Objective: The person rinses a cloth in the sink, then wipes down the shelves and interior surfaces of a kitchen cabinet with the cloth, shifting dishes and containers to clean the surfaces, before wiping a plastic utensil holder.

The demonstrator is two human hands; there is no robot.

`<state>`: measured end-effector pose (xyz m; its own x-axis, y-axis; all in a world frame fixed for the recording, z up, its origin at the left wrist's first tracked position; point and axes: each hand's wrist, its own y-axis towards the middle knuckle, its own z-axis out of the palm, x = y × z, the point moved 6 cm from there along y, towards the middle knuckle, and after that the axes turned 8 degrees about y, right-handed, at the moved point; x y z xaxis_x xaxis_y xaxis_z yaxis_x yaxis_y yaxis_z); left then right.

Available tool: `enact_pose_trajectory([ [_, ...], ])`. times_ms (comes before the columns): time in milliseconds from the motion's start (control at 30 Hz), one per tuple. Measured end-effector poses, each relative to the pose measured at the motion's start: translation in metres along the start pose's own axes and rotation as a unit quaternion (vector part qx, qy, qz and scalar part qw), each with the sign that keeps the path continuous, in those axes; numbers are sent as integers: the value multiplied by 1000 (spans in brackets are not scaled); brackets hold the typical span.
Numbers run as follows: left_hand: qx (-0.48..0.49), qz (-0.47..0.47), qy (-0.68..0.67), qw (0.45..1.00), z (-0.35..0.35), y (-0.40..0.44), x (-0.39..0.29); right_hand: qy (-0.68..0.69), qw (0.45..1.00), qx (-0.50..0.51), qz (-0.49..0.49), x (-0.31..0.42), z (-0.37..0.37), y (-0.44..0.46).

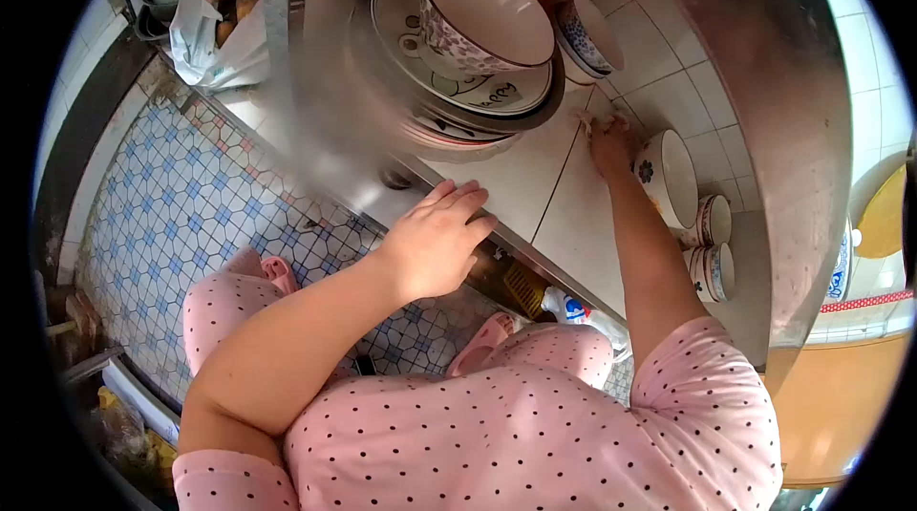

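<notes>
My left hand [439, 239] rests at the front edge of a white tiled shelf [525, 186], fingers apart, holding nothing. Deep in the shelf, near the tiled back wall, my right hand [611, 143] presses a crumpled light cloth [592, 121] to the surface. Left of that hand stands a stack of plates, with a large flowered bowl [492, 19] on top of a patterned plate [396, 14]. A smaller blue-patterned bowl [590, 33] sits behind the stack. Just right of my right hand, a white bowl [669, 177] lies tipped toward the wall.
More small bowls [712, 272] stand at the right of the shelf. A metal panel [755, 81] curves above it. Red and white plastic bags [196, 38] are at the upper left. Below the shelf edge are a yellow basket [523, 288] and a blue-and-white package [565, 306].
</notes>
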<state>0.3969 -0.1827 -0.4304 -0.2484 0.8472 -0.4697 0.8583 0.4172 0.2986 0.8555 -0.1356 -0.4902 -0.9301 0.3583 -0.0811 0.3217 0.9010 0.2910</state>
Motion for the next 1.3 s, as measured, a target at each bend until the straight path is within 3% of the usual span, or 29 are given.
enact_pose_trajectory([
  [33,-1,1,-6,1000,0,0,-1,216,966,81,113,26,-25,-16],
  [100,2,1,13,1000,4,-2,-3,343,926,101,123,53,-46,-43],
  [133,0,2,25,1000,4,0,-2,261,964,43,19,63,-60,-46],
  [200,3,3,14,1000,0,1,-2,193,981,25,13,68,-70,-44],
  [267,9,6,7,1000,0,-1,-5,231,946,102,202,68,-73,-25],
  [333,8,5,12,1000,0,-1,-3,357,896,82,250,67,-66,-19],
  [400,3,9,16,1000,1,-4,-2,225,963,61,131,63,-57,-18],
  [433,0,14,17,1000,0,-4,-1,17,999,38,-18,47,-38,-27],
  [500,6,13,13,1000,1,-5,0,-54,993,12,-101,45,-36,-44],
  [567,5,14,12,1000,0,-3,-2,229,973,4,31,46,-52,-48],
  [667,10,12,9,1000,0,-2,-3,-88,979,91,-159,39,-36,-35],
  [800,9,8,5,1000,0,0,-1,-39,990,15,-132,47,-23,-2],
  [867,9,8,6,1000,1,-1,-1,54,991,32,-120,68,-29,-1],
  [933,8,7,9,1000,1,1,-2,-22,969,14,-246,101,-33,-29],
  [1000,6,9,1,1000,0,4,-2,38,969,74,-232,138,-55,-61],
  [1067,3,15,-12,1000,-1,5,-1,234,948,203,-67,177,-98,-101],
  [1133,8,19,-19,1000,-4,4,-2,168,958,141,-188,191,-115,-142],
  [1233,6,21,-10,1000,-5,4,-5,223,946,159,-174,175,-133,-207],
  [1300,1,21,3,1000,-2,2,-5,210,964,121,-110,148,-136,-225],
])
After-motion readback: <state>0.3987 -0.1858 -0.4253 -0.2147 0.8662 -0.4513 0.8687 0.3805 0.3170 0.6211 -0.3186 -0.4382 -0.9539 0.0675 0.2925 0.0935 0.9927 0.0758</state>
